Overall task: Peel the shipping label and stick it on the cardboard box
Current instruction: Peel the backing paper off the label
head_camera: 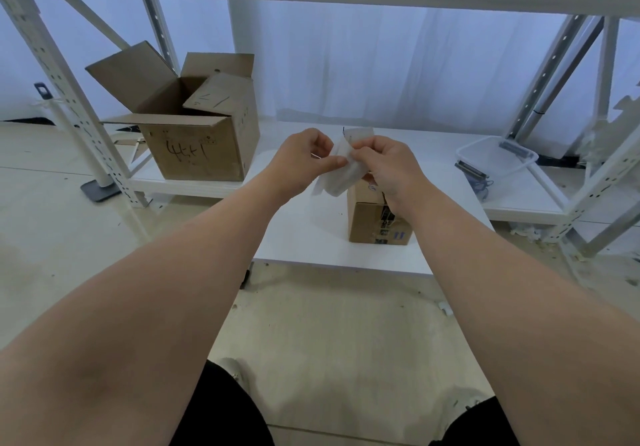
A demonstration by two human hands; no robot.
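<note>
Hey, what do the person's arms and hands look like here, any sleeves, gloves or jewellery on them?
Both forearms are bare from the elbows down, with no sleeves in view. The left hand and right hand wear no gloves, and no rings, watch or bracelets show on the wrists or fingers. No markings show on the arms. At the bottom edge, dark black clothing covers the legs.

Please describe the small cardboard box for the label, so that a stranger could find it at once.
Look at the low white table in front of the metal shelf. The small cardboard box stands there, just below the right hand. Unlike the large open box on the shelf, it is closed and carries printed marks.
</note>
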